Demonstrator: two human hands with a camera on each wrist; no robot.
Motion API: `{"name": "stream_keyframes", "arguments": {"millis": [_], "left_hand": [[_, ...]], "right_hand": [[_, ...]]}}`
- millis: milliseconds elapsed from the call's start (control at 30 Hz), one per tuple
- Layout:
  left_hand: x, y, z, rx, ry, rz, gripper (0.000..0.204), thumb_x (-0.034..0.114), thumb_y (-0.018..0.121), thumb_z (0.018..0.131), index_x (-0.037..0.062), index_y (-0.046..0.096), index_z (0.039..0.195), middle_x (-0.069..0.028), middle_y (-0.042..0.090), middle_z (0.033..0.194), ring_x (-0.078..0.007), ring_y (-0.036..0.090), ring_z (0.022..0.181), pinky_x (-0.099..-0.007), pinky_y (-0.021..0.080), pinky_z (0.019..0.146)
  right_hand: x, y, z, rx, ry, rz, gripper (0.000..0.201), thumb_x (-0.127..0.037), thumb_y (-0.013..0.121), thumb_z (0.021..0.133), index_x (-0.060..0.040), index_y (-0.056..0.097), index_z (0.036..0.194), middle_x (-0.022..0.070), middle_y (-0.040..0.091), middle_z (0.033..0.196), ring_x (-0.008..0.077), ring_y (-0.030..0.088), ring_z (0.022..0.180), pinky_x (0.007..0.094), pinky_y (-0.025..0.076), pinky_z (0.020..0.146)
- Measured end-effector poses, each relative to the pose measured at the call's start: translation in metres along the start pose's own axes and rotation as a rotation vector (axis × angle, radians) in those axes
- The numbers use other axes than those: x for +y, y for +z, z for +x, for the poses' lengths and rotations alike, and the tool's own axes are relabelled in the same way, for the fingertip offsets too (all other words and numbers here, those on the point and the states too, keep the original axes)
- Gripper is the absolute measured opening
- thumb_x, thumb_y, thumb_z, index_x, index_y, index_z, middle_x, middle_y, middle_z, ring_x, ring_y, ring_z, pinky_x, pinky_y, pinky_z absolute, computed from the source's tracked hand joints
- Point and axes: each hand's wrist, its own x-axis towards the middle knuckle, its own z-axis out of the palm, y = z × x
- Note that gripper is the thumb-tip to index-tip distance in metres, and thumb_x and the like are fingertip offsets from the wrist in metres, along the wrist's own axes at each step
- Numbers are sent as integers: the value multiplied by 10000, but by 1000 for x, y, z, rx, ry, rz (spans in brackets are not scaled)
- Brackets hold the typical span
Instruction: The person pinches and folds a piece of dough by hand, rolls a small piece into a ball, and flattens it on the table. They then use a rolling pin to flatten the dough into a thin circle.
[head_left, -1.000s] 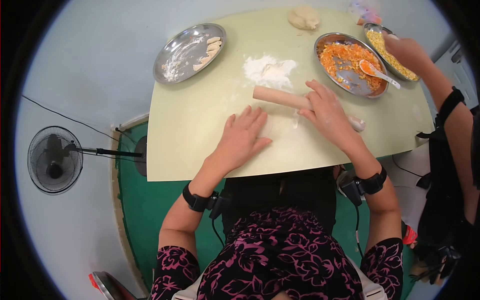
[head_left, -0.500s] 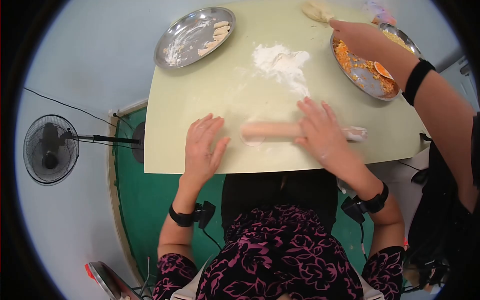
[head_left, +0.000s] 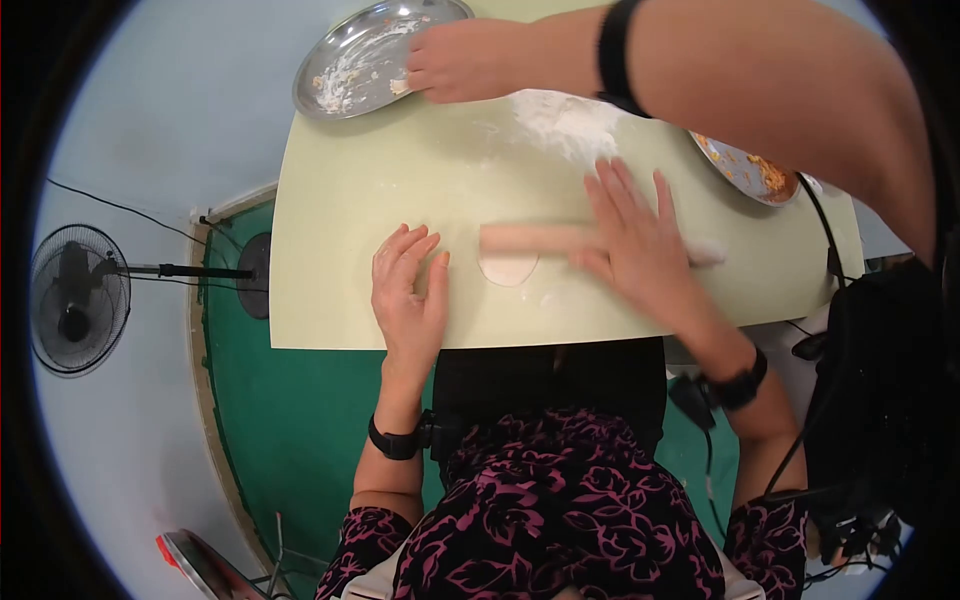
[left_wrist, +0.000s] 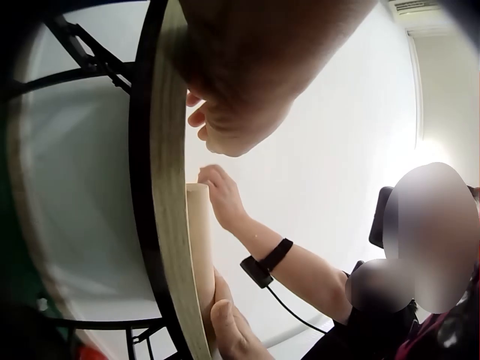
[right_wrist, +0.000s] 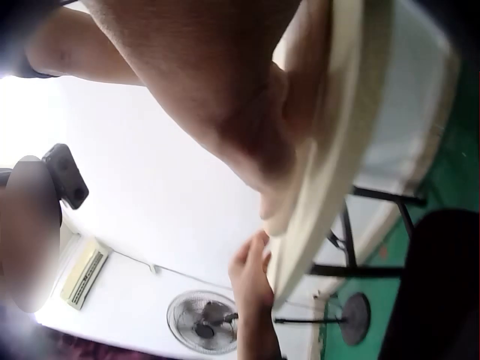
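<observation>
A wooden rolling pin [head_left: 535, 238], blurred by motion, lies crosswise over the far part of a small round dough wrapper [head_left: 510, 270] on the table. My right hand [head_left: 640, 245] presses on the pin with its palm, fingers spread out straight. To the left of the wrapper, my left hand [head_left: 408, 290] rests at the table with its fingers loosely bent and nothing in them. The left wrist view shows the rolling pin [left_wrist: 199, 240] along the tabletop, with right-hand fingers over it.
Another person's hand [head_left: 460, 60] reaches across from the right to the floured metal plate [head_left: 350, 70], covering part of it. Loose flour [head_left: 570, 125] lies beyond the pin. That person's arm partly hides a metal dish [head_left: 730, 170] of orange filling. A fan [head_left: 78, 300] stands at the left.
My left hand has come off the dough and moved left. The rolling pin has come nearer me, onto the wrapper, under my right hand. The other person's arm has swung left to the floured plate.
</observation>
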Motion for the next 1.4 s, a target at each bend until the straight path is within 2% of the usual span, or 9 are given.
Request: {"name": "stream_keyframes", "arguments": {"millis": [200, 300, 400, 600, 767, 933, 1133, 1233, 1400], "left_hand": [[22, 5, -19, -106, 209, 75, 251, 41, 675, 750, 17, 643, 998, -146, 595, 1019, -313, 556, 935, -403, 436, 804], [39, 16, -17, -212, 221, 121, 294, 62, 686, 739, 30, 634, 1026, -141, 582, 1066, -310, 539, 951, -416, 410, 808], [43, 23, -14, -282, 246, 216, 342, 54, 666, 721, 36, 621, 1060, -139, 570, 1101, -313, 526, 1006, -432, 398, 862], [9, -10, 19, -481, 532, 175, 363, 10, 613, 675, 55, 646, 1033, -139, 580, 1117, -305, 544, 1053, -409, 412, 917], [-4, -33, 13, -269, 433, 6, 256, -44, 639, 682, 18, 664, 929, -121, 627, 897, -288, 595, 856, -374, 466, 782], [-17, -27, -1, -45, 257, 44, 210, -52, 652, 715, 7, 655, 916, -101, 621, 782, -265, 586, 726, -343, 465, 669], [-18, -26, 1, 1, 243, 64, 169, -68, 629, 746, -20, 657, 906, -123, 631, 807, -255, 599, 742, -310, 479, 654], [-19, -24, 3, 13, 144, 11, 156, -65, 631, 751, -18, 658, 897, -123, 634, 809, -255, 604, 743, -308, 482, 655], [-16, -18, 4, -8, 302, 103, 159, -54, 643, 749, -8, 660, 901, -121, 632, 814, -250, 599, 729, -314, 477, 645]], "right_hand": [[14, -6, 5, 31, -145, 175, 560, -399, 625, 815, -6, 508, 1197, 176, 419, 1349, 337, 316, 1325, 525, 225, 1078], [16, -5, -2, -8, -131, 211, 451, -279, 684, 773, -1, 539, 1098, 158, 465, 1279, 320, 378, 1279, 494, 262, 1070], [17, -10, 0, 146, -7, 163, 415, -199, 705, 737, 10, 542, 1057, 148, 492, 1213, 305, 437, 1219, 450, 331, 1034], [14, -16, -8, 145, 69, 236, 404, -150, 718, 704, 24, 535, 1020, 160, 499, 1191, 318, 483, 1157, 402, 416, 955], [-17, 0, -1, 57, -146, 179, 444, -277, 683, 756, -17, 542, 1088, 155, 475, 1245, 337, 405, 1244, 499, 337, 1020], [-5, 6, 37, 131, -74, -33, 636, -457, 571, 822, -28, 468, 1281, 185, 406, 1357, 331, 316, 1319, 541, 228, 1068], [-42, -16, -16, -109, -141, 133, 762, -498, 603, 790, 22, 415, 1315, 203, 354, 1411, 326, 299, 1342, 544, 234, 1069], [-33, -2, 1, 42, -96, 77, 738, -464, 604, 799, 41, 417, 1303, 205, 393, 1380, 320, 321, 1329, 533, 245, 1066], [4, 18, 56, 96, 46, 74, 704, -485, 542, 852, 19, 408, 1323, 213, 399, 1376, 336, 304, 1337, 533, 199, 1084]]}}
